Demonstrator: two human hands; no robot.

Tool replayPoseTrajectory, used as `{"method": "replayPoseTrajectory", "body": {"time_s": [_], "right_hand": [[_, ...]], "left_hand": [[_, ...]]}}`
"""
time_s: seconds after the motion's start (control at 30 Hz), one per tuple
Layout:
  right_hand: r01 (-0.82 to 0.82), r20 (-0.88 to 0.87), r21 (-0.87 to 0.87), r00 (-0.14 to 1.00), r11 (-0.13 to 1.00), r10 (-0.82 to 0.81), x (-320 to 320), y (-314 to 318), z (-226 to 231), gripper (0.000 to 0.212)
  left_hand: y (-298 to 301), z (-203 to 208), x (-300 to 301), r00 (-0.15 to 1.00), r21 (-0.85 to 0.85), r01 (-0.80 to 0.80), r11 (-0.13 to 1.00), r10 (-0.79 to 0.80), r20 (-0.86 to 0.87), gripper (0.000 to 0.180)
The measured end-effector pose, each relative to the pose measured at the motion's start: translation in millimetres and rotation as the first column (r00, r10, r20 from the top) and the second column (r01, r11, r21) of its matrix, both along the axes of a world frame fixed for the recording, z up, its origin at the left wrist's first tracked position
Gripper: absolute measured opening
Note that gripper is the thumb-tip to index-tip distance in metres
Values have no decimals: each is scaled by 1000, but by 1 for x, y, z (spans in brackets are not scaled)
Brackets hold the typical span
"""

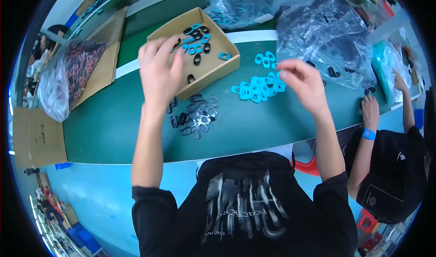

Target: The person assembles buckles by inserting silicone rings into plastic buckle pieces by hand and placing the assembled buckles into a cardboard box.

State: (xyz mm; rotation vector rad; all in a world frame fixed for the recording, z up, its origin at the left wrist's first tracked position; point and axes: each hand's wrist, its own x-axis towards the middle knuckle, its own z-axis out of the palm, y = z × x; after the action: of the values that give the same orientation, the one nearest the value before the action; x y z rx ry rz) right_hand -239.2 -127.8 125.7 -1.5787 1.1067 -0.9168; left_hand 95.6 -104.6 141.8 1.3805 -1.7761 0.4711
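Note:
My left hand point(159, 70) is raised over the near corner of an open cardboard box point(225, 65), fingers spread, with nothing visible in it. The box holds several black and blue oval rings. My right hand point(302, 82) hovers just right of a pile of blue rings point(256, 88) on the green table point(113, 125), fingers curled and pinched; whether a ring sits between them I cannot tell. A pile of black rings point(195, 116) lies on the table below my left hand.
Clear plastic bags of parts point(327, 39) lie at the back right. A flat cardboard box and a bag of dark parts point(72, 70) stand at the left. Another person's hand point(371, 111) with a blue wristband rests on the table's right end.

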Motion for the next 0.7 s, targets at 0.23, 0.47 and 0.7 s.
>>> {"method": "replayPoseTrajectory", "body": {"time_s": [0.23, 0.47, 0.7], "right_hand": [[-166, -465, -571, 873, 804, -150, 35, 41, -25, 32], [-286, -486, -528, 874, 799, -8, 20, 19, -30, 33], [-503, -548, -316, 789, 804, 278, -19, 83, -30, 37]], "left_hand": [[70, -61, -127, 979, 420, 201, 885, -175, -102, 24], [61, -72, -128, 964, 512, 262, 818, -199, -176, 29], [120, -62, -113, 887, 534, 457, 712, -405, -220, 20]]}}
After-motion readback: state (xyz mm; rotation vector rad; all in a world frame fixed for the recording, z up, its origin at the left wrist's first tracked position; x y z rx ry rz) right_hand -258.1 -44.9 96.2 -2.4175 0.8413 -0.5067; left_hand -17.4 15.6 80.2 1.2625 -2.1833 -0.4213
